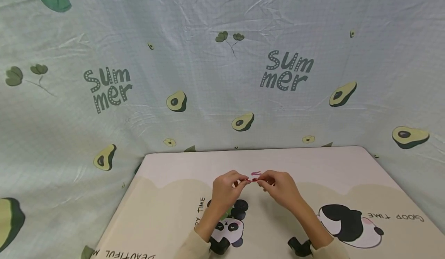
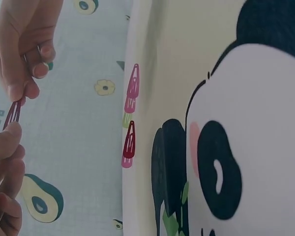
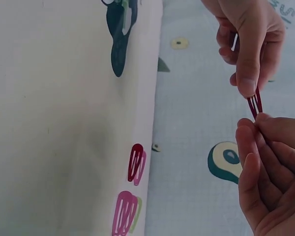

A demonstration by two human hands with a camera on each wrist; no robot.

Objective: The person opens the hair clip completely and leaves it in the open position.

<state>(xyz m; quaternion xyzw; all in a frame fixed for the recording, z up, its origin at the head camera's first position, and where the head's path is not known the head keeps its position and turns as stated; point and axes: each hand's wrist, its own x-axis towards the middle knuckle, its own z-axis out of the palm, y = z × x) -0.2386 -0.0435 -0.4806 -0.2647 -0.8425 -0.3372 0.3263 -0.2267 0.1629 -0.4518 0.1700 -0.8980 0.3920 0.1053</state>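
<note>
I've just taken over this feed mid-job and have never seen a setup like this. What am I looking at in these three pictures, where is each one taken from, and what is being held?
There is no machine here: a person works with two bare hands. The wide picture comes from a camera on the person's head, looking down at a table mat printed with pandas, with an avocado-print cloth hung behind it. The two close pictures come from cameras worn on each wrist, so they look sideways at the same spot. The left hand and right hand together pinch one dark red snap hair clip by its two ends, above the mat. More hair clips, pink, dark red and pale green, lie on the mat near its far edge.
</note>
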